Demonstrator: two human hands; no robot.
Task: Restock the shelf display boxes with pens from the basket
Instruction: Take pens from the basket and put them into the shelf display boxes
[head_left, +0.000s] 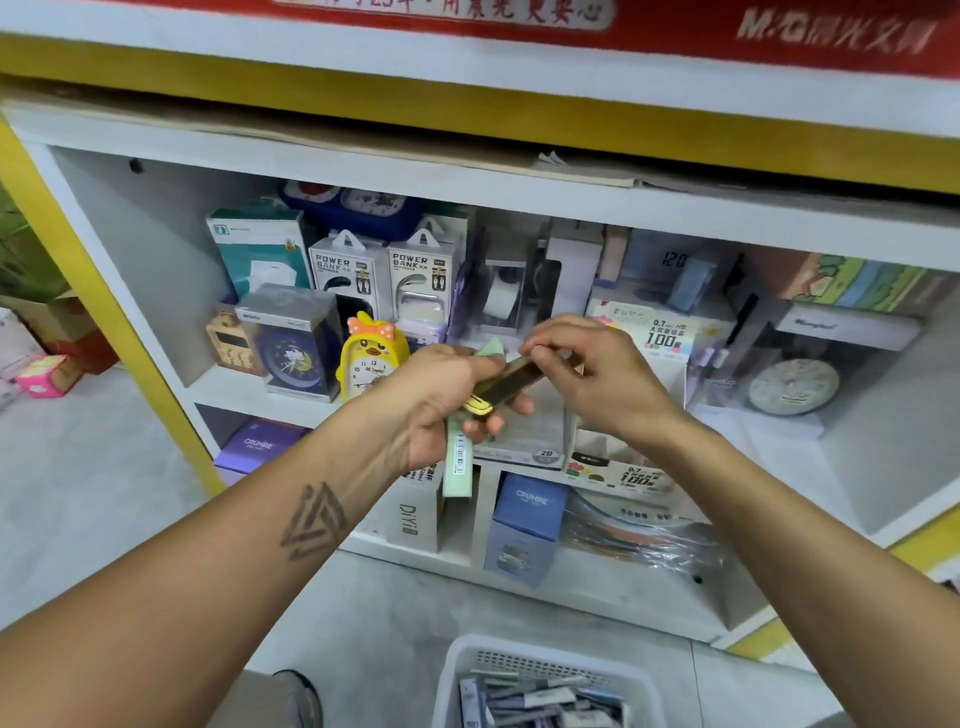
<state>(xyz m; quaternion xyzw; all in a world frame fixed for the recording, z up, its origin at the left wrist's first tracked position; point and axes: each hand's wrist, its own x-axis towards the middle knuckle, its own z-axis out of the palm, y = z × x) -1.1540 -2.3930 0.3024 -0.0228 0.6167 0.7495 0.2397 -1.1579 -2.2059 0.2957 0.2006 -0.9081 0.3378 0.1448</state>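
Pale green box (459, 457) sat gripped in my left hand (441, 395), right hand (587, 364) pinching a dark gold-trimmed pen (506, 387) over it; basket (545, 670) of pens at 6 o'clock.

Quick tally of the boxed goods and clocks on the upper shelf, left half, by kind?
Power bank boxes: 2
Teal box: 1
Yellow duck clock: 1
Boxed blue clock: 1
Tan clock: 1
Blue clock box at the back: 1
Total: 7
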